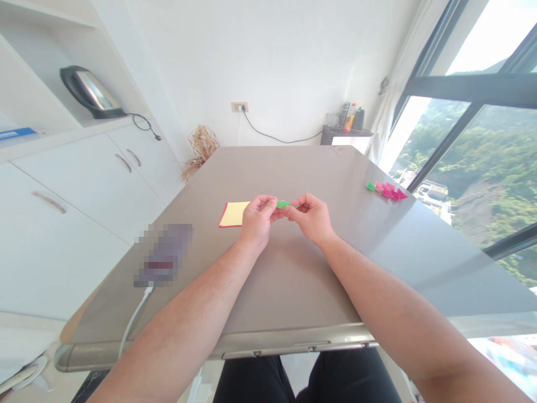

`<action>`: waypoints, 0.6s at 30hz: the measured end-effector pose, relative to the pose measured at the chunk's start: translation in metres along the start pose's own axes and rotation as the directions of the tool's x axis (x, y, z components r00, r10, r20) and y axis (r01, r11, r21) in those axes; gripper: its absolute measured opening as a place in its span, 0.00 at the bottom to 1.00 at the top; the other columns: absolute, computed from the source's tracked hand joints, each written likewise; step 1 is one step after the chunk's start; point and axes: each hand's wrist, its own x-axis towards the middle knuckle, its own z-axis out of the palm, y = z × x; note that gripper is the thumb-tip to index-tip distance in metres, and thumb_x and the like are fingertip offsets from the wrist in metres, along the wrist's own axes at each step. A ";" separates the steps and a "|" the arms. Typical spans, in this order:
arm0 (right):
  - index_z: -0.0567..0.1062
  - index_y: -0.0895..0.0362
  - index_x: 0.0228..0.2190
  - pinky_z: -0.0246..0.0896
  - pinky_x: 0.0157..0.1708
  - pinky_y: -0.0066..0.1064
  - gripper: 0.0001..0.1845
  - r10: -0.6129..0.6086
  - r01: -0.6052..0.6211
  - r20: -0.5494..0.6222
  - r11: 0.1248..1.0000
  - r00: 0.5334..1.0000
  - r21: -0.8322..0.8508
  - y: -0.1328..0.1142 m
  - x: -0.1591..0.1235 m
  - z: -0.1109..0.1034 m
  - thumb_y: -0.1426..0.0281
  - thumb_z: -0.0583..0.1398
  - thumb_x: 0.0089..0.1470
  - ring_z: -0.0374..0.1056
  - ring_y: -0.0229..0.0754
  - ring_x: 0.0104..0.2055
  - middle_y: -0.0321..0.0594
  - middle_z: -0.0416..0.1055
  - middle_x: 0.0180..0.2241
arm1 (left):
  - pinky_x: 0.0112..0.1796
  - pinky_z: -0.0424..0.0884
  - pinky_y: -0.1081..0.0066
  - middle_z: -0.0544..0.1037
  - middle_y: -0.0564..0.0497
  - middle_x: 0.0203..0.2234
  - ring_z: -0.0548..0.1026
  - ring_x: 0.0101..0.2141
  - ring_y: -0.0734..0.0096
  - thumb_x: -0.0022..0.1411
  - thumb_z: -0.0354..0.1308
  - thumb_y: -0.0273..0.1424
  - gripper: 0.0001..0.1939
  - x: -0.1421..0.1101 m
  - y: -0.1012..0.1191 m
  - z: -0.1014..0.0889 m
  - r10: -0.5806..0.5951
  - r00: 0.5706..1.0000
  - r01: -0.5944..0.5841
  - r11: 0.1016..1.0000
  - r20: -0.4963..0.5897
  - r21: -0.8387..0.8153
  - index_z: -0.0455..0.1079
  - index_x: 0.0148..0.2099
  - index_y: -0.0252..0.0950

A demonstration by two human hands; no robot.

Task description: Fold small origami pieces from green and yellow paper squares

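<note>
A small piece of folded green paper [283,205] is pinched between both hands above the middle of the table. My left hand [259,219] grips its left end with thumb and fingers, while my right hand [312,217] holds the right end. Much of the paper is hidden behind the fingers. Just left of my left hand lies a yellow paper pad [234,214] with red showing along its edges, partly covered by that hand.
Folded pink paper pieces [391,191] and a green one [371,186] lie near the table's right edge. A pixelated dark device [165,254] with a white cable [136,319] rests at the left. The grey table [289,168] stands beside a window.
</note>
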 end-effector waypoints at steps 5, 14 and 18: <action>0.69 0.53 0.27 0.64 0.28 0.33 0.10 0.018 -0.022 0.040 0.994 0.999 0.109 -0.002 0.000 0.002 0.65 0.66 0.46 0.72 0.40 0.28 0.34 0.73 0.22 | 0.38 0.78 0.61 0.80 0.51 0.27 0.80 0.30 0.68 0.55 0.66 0.35 0.12 -0.001 -0.001 0.002 0.004 0.999 -0.003 1.000 -0.032 0.011 0.68 0.36 0.36; 0.66 0.52 0.33 0.68 0.30 0.33 0.16 -0.020 0.014 0.030 0.978 0.999 0.207 0.002 0.002 0.003 0.67 0.67 0.44 0.72 0.37 0.25 0.30 0.71 0.27 | 0.38 0.76 0.63 0.80 0.51 0.30 0.78 0.30 0.70 0.48 0.71 0.30 0.17 -0.002 0.004 -0.003 -0.036 0.994 0.029 0.997 0.107 0.069 0.73 0.41 0.35; 0.72 0.54 0.38 0.69 0.31 0.33 0.16 -0.022 0.016 0.036 0.986 0.999 0.166 0.000 0.001 0.005 0.66 0.66 0.45 0.72 0.37 0.27 0.34 0.75 0.29 | 0.37 0.75 0.65 0.80 0.51 0.29 0.77 0.28 0.71 0.49 0.69 0.29 0.14 -0.001 0.002 -0.003 0.023 0.998 -0.028 0.995 0.060 0.096 0.73 0.39 0.35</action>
